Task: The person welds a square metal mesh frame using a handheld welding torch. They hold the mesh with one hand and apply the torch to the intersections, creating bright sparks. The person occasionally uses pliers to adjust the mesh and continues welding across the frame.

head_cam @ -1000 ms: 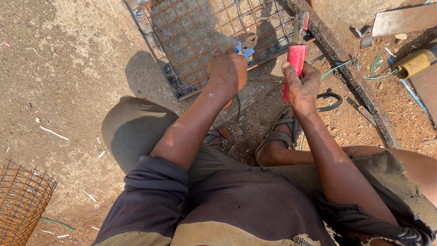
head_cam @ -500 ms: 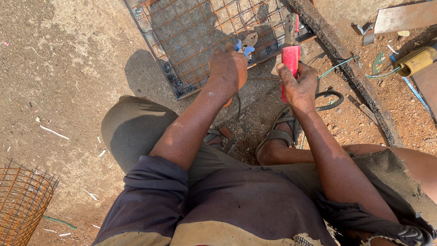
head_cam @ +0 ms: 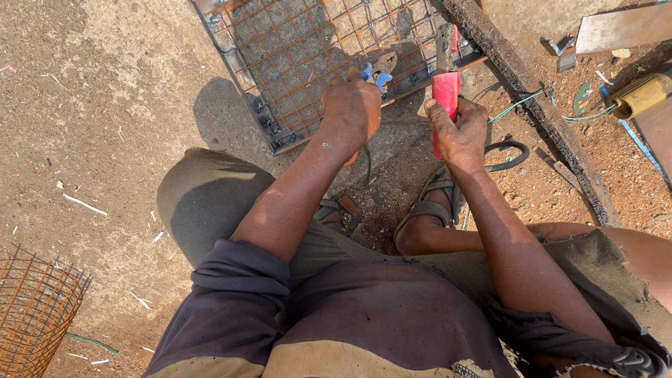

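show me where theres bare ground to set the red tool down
Bare dirt lies left of the wire mesh panel, above the rusty mesh basket. Crowded on the right: scrap and cable around the red-handled tool and charred beam.

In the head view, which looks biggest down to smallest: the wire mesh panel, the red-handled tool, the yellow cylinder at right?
1. Wire mesh panel, by far the largest.
2. Red-handled tool in the right hand.
3. Yellow cylinder, a bit smaller, though partly cut off, so unsure.

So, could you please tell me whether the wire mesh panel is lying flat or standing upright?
Lying flat: the wire mesh panel rests on the ground.
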